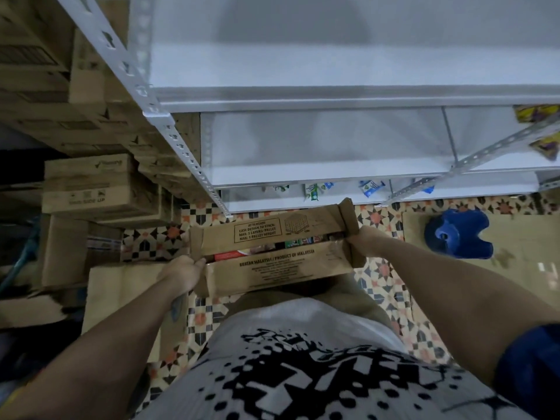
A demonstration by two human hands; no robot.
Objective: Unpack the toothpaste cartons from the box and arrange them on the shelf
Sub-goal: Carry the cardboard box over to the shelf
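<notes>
I hold a brown cardboard box with printed flaps in front of my waist, above the tiled floor. My left hand grips its left end and my right hand grips its right end. Between the two half-open top flaps a strip of toothpaste cartons shows, red and white at the left, darker colours to the right. The white metal shelf rises straight ahead, its upper boards bare. The lowest board carries a few small green and blue packs.
Stacked brown cartons fill the left side beside the slotted shelf post. Flattened cardboard lies on the floor at left and right. A blue plastic stool stands on the right cardboard. Yellow packets sit on the shelf at far right.
</notes>
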